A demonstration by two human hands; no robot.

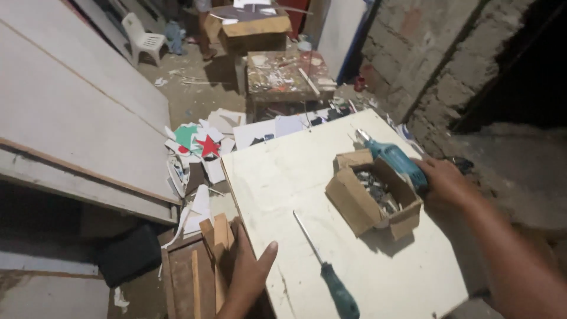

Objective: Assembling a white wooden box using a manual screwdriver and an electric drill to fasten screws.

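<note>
Two hands show in the head view, both over a white board (295, 171) that lies flat as a worktop. The right hand (444, 184) is at the board's right edge, its fingers wrapped around the body of a teal drill (394, 158); the drill's metal chuck points up and to the left, away from the person. Just left of the drill, touching it or nearly so, sits an open cardboard box (369, 198) filled with small grey metal pieces, probably screws; they are too small to be sure. The left hand (251, 274) rests at the board's near left edge, thumb raised over the white surface, fingers spread and holding nothing. Between the hands lies a screwdriver (328, 267) with a teal handle, its shaft pointing away from the person.

Left of the board stand wooden offcuts (207, 260) and a heap of paper scraps (201, 147), one with a red star. Large pale panels (71, 106) lean at the far left. Further back are a paint-stained table (283, 77) and a white plastic chair (142, 38). A rough brick wall (425, 53) rises on the right.
</note>
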